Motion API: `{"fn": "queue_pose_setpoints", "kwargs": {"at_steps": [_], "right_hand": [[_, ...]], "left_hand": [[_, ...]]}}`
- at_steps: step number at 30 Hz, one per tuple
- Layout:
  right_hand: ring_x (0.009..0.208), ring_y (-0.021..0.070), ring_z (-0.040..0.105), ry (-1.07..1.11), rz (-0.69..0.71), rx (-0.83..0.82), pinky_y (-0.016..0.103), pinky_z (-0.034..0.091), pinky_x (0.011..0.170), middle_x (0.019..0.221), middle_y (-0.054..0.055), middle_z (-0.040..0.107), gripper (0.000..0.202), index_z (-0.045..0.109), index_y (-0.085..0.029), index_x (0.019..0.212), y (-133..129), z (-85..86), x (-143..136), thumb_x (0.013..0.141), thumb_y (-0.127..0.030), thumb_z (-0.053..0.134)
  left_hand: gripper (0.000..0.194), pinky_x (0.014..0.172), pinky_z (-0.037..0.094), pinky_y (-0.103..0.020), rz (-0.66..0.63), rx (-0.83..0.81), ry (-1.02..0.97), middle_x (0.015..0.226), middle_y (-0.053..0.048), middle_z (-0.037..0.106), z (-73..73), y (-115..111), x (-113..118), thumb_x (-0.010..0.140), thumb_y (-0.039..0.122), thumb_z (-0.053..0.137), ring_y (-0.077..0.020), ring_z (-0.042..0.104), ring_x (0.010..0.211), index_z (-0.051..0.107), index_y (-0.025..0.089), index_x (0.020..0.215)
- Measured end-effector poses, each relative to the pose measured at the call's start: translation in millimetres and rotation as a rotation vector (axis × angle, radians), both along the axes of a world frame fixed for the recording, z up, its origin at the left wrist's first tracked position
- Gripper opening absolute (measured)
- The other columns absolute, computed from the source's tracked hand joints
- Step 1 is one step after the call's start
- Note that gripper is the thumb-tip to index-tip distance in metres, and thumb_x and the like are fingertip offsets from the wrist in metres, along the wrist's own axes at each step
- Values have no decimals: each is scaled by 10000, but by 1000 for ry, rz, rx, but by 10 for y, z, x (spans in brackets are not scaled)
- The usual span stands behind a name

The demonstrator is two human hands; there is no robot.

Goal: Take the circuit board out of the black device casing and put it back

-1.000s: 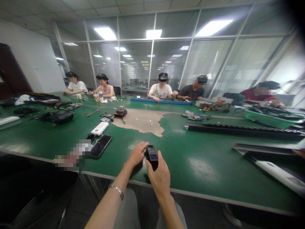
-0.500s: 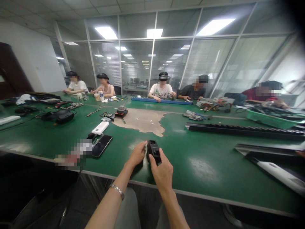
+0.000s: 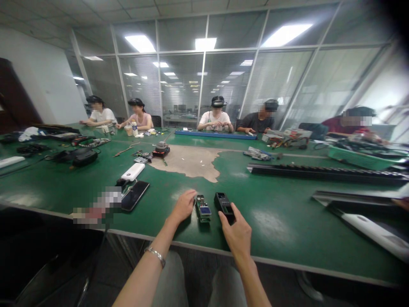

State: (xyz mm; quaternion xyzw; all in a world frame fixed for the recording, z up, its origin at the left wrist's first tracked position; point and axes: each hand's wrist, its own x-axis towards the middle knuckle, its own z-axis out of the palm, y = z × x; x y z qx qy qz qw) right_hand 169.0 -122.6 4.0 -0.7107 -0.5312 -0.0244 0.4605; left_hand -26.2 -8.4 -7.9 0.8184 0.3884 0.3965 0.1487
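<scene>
Board: circuit board (image 3: 203, 213) with a small blue screen (image 3: 205, 210) lies on the green counter (image 3: 179, 187), between the two hands. Landmark for everything below.
Right grip (image 3: 236, 230): just right of the board, thumb on one side and fingers on the other, pinching the near part of the black case (image 3: 223, 202).
Case: long, dark, cutouts in its upper face; apart from the board, far end sticks out beyond the fingertips, near end partly hidden by the hand. Can't tell if it touches the counter.
Left grip (image 3: 183, 207): just left of the board, fingers loosely bent, nothing visible pinched. Fingertips by the board's far end; contact can't be told.
Bracelet (image 3: 156, 255): silver, on left wrist, nearer the wearer than the board.
Phone (image 3: 135, 196): left of the board, well apart, screen dark.
Power bank (image 3: 133, 172): white, beyond and left of the board, cable running down beside the phone.
Bare patch (image 3: 191, 162): tan, straight beyond the board; round grey part (image 3: 161, 147) at its left end.
Black rail (image 3: 319, 174): beyond and right of the board, lying lengthwise.
Basket (image 3: 361, 157): green, far right of the board, cables heaped in it.
Blue bar (image 3: 215, 135): across the counter, far beyond the board, in front of a person in white (image 3: 214, 118).
</scene>
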Motion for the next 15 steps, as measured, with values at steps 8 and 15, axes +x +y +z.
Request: {"fn": "queue_pose_setpoints", "kwargs": {"at_steps": [8,15], "right_hand": [[1159,294,543,-70,22,73,426,405,1011,1247,195,587,618,519,-58,1284,-12,-89,0,821,-466,543],[1201,301,506,-46,8,70,437,393,1024,1314,189,538,714,431,-76,1366,-64,-82,7,805,-497,563]], "left_hand": [[370,1081,403,-397,-13,38,11,1275,-106,594,-27,8,-9,890,94,422,-196,543,1191,621,155,1195],[387,1078,406,-410,-11,42,12,1280,-104,592,-50,27,-11,885,84,413,-199,541,1195,614,166,1205]]}}
